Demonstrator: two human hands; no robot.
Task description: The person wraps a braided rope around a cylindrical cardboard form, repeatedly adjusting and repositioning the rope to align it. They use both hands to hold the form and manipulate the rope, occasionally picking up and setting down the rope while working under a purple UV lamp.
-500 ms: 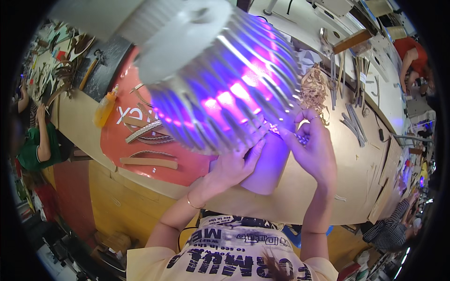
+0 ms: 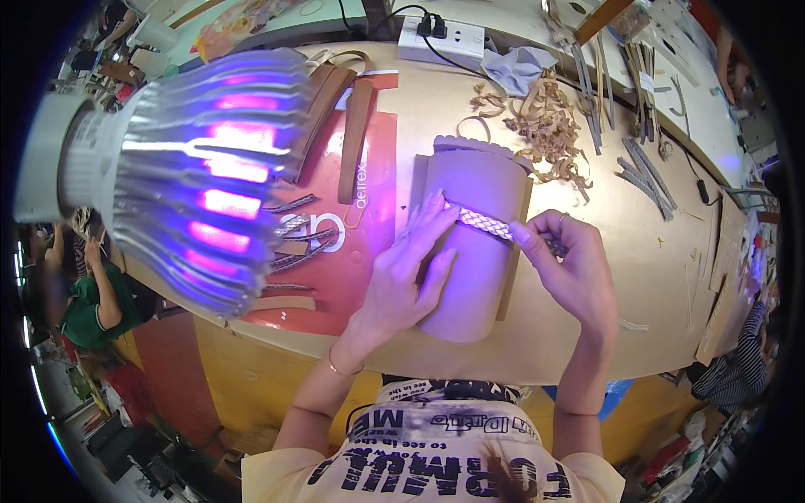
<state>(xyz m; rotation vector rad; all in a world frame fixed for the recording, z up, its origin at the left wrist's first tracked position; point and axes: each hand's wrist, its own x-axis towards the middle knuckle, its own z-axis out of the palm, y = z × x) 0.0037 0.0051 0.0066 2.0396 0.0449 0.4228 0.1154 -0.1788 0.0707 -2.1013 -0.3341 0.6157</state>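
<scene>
A rounded tan block like a half-cylinder (image 2: 461,302) lies on the table before me. Across it runs a pale braided strip (image 2: 485,223), lit violet. My left hand (image 2: 404,272) rests along the block's left side, fingers stretched out, fingertips touching the strip's left end. At the other end, my right hand (image 2: 579,264) pinches the braided strip between thumb and forefinger; part of the strip disappears under its curled fingers. A ribbed silver lamp (image 2: 210,184) with a violet glow hangs at the left, nearer the camera than the hands.
Left of the block lies a red sheet (image 2: 369,260) with braided strips and brown leather pieces (image 2: 356,142). A heap of tan shavings (image 2: 549,126), a grey cloth (image 2: 517,69) and a white power strip (image 2: 442,40) are behind. Grey strips (image 2: 646,180) lie at right.
The lamp now appears farther left in the view, uncovering the block, the braided strip and my left fingers. My right hand still pinches the strip.
</scene>
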